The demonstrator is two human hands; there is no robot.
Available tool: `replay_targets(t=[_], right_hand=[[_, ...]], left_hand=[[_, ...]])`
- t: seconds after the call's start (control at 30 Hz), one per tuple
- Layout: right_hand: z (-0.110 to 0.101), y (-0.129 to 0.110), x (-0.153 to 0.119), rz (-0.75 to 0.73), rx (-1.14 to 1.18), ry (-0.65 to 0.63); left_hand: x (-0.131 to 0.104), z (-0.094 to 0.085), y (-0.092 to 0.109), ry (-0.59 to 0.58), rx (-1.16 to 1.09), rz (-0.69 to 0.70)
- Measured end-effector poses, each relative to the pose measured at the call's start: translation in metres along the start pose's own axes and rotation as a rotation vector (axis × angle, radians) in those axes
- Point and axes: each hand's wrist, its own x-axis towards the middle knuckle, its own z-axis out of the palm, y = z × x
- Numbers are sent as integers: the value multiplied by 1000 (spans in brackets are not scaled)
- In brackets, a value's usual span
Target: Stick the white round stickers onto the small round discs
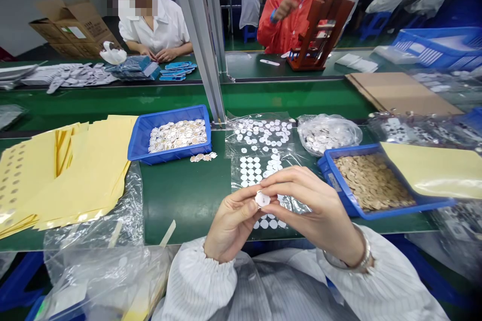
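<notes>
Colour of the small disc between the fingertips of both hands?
The disc looks white on its visible face; head view.

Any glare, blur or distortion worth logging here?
Head view: glare on the clear bag and yellow sheet; head view: blue basket at the right edge looks smeared, left hand and right hand fairly sharp; head view: the metal post leans, perhaps lens distortion.

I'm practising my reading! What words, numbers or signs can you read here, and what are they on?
None can be read.
Cardboard box: dark marks and white label, too small.
Blue bin with tan pieces: pale label on its side, too blurred.
</notes>
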Motion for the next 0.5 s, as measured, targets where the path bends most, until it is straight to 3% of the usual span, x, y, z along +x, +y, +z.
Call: replay_targets(t=[0.5], right_hand=[[3, -1, 0, 26, 17, -19]], left_hand=[[0, -3, 1, -30, -80, -62]])
